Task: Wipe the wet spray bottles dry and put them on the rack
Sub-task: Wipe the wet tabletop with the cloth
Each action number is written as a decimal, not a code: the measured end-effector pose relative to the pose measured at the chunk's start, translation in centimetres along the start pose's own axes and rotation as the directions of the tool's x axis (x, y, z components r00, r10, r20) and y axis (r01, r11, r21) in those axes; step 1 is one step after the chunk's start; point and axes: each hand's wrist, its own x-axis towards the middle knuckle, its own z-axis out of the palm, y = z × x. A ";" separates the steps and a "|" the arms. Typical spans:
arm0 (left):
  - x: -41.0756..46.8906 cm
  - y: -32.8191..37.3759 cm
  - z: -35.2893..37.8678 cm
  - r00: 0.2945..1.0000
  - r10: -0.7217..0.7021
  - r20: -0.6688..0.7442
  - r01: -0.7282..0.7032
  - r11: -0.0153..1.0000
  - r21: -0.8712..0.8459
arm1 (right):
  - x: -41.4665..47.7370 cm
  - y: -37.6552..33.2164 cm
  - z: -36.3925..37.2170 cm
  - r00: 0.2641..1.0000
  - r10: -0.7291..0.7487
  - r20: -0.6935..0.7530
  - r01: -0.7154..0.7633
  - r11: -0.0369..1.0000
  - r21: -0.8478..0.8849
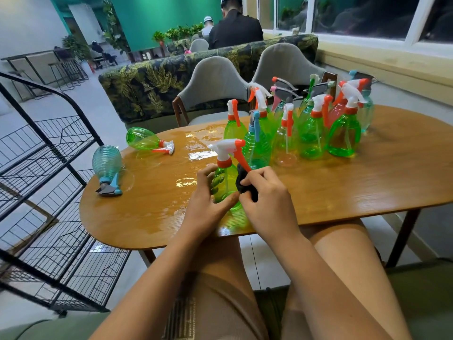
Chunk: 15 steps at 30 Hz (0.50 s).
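Now the left fingers [205, 173] curl round a green spray bottle [224, 182], upright at the near edge of the bench [343, 187], while the right fingers [261, 176] clench a dark cloth [244, 184] against its side. Beyond them stands a cluster of bottles [316, 128]. To their left lie two toppled bottles [144, 139], with the wire rack [49, 192] further left.

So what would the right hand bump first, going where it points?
Probably the clear green plastic spray bottle in the left hand; the black cloth gripped by the right hand touches it.
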 end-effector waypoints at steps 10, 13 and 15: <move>0.5 -1.0 -0.1 0.989 0.039 -0.141 -0.031 0.998 0.055 | -0.3 1.1 0.9 0.971 0.115 0.211 -0.093 0.989 -0.111; 0.3 -0.8 -0.2 0.985 0.065 -0.157 -0.047 0.992 0.115 | -0.3 1.1 1.0 0.970 0.113 0.213 -0.090 0.989 -0.116; 0.3 -0.8 -0.2 0.985 0.066 -0.157 -0.046 0.990 0.130 | -0.4 1.2 1.1 0.972 0.112 0.208 -0.090 0.989 -0.114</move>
